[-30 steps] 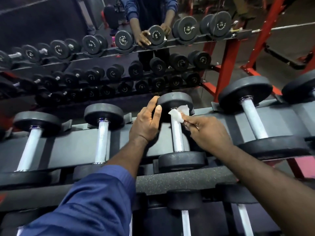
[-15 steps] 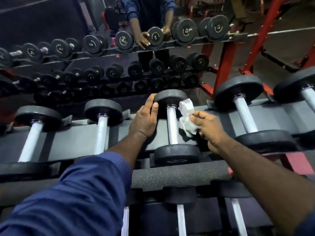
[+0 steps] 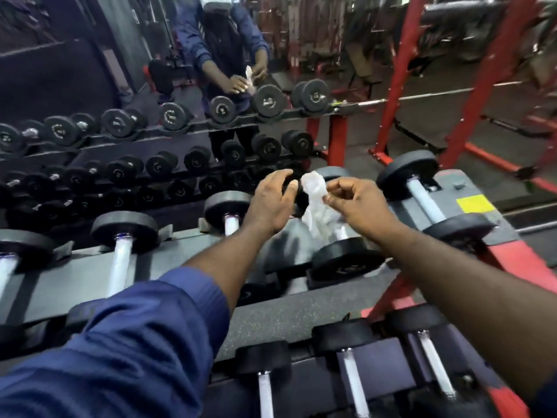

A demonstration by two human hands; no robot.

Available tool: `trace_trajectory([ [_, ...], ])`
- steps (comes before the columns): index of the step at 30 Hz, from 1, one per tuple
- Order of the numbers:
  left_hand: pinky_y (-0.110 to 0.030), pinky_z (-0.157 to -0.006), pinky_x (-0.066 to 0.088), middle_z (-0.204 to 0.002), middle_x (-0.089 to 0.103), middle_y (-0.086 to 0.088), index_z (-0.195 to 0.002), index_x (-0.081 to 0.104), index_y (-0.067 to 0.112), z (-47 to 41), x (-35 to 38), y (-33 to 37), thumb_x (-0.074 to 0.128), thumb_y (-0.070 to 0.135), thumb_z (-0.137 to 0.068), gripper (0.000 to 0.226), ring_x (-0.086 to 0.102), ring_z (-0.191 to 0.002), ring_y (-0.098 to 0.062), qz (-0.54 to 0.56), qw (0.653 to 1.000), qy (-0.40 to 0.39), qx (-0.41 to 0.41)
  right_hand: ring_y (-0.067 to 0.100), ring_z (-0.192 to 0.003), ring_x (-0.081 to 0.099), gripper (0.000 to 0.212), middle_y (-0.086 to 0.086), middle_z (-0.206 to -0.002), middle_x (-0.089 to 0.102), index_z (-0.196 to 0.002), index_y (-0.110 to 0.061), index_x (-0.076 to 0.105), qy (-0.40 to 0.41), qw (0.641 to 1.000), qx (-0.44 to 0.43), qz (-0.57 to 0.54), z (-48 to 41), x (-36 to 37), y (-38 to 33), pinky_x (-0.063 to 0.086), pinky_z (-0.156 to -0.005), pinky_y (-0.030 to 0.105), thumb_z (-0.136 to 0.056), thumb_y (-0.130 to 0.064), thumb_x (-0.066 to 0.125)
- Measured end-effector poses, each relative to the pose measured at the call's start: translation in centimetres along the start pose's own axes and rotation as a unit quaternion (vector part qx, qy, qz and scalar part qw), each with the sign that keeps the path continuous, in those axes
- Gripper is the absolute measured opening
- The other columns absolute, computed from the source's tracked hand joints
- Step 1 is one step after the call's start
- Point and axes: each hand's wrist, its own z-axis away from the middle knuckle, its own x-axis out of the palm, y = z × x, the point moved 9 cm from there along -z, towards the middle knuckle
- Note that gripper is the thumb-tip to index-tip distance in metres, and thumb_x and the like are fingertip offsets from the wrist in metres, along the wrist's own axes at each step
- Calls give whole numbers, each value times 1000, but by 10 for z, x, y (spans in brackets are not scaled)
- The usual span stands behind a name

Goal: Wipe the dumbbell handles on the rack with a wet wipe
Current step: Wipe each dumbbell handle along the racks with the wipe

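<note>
My right hand [image 3: 358, 206] pinches a crumpled white wet wipe [image 3: 315, 191] and holds it in the air above the top tier of the rack [image 3: 75, 276]. My left hand [image 3: 271, 203] hovers just left of the wipe with curled fingers; motion blur hides whether it touches the wipe. Under the wipe lies a black dumbbell [image 3: 346, 260] whose handle is mostly hidden. Another dumbbell [image 3: 227, 206] lies to its left, partly behind my left wrist. A third one shows its pale handle [image 3: 425, 200] on the right.
More dumbbells lie further left on the top tier [image 3: 120, 254] and on the lower tier [image 3: 351, 384]. A mirror [image 3: 120, 86] behind the rack reflects it and a person. Red frame posts [image 3: 401, 86] stand at the right, beside a yellow sticker [image 3: 474, 203].
My left hand has come off the dumbbell's far head. Both hands have lifted above the rack, with the wipe off the handle and up between them. The view has swung to the right.
</note>
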Motion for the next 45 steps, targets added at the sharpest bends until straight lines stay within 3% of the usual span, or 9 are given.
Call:
trace_trajectory([
  [6,-25,-111,38,-140,64,-5,-142,61,18,-26,63,9,55,36,-107,40,56,-130,-18,109,991,38,-75,1,-73,68,19,-11,-84,75,-91,-25,80,187,979,84,12,-18,-59,66,48,-61,5,-90,-10,69],
  [10,-24,-82,48,-90,73,11,-98,77,28,-56,71,-5,59,57,-100,34,64,-87,-8,131,985,45,-104,4,-85,66,31,-9,-97,74,-91,-22,81,269,956,112,31,-31,-63,83,38,-66,-6,-84,-1,58],
  [13,-34,-62,37,-60,48,6,-69,59,6,-85,85,-9,65,69,-89,66,45,-59,-13,131,986,-21,-105,8,-94,67,26,-6,-98,73,-91,-19,80,250,962,83,72,-43,-50,87,41,-77,2,-78,-9,59],
  [16,-42,-61,29,-63,35,-7,-66,43,-5,-102,100,-11,70,74,-79,85,33,-59,-21,155,978,-95,-100,9,-91,67,19,-2,-95,73,-91,-16,80,234,963,20,133,-47,-43,82,38,-79,-1,-79,-16,64],
  [21,-43,-62,30,-64,37,-10,-67,46,-3,-108,108,-7,67,74,-82,81,34,-60,-22,143,970,-173,-97,14,-86,73,15,0,-89,78,-92,-18,82,177,968,-41,174,-50,-29,73,58,-87,29,-81,-16,72],
  [25,-34,-60,35,-58,49,0,-54,53,16,-121,113,15,64,51,-97,57,46,-62,-20,35,967,-238,-82,8,-82,73,16,-5,-87,79,-94,-24,83,102,977,-49,182,-56,-14,76,58,-84,29,-85,-17,71],
  [33,-29,-56,35,-49,48,2,-42,54,16,-117,110,-10,72,58,-91,67,42,-47,-13,149,972,-159,-91,18,-93,72,13,-2,-96,78,-94,-18,83,56,956,-149,245,-54,15,42,56,-89,32,-83,-16,78],
  [39,-38,-57,24,-55,30,-4,-49,29,20,-116,108,0,69,76,-75,73,27,-53,-21,125,979,-145,-70,10,-91,72,14,-2,-95,79,-99,-20,82,99,969,2,227,-56,-12,72,51,-88,18,-87,-22,76],
  [45,-31,-55,34,-44,40,9,-46,46,16,-105,90,3,71,80,-77,76,42,-47,-13,110,987,-76,-93,4,-93,70,15,-6,-98,78,-98,-21,83,95,973,-52,202,-55,-8,65,53,-91,22,-83,-22,83],
])
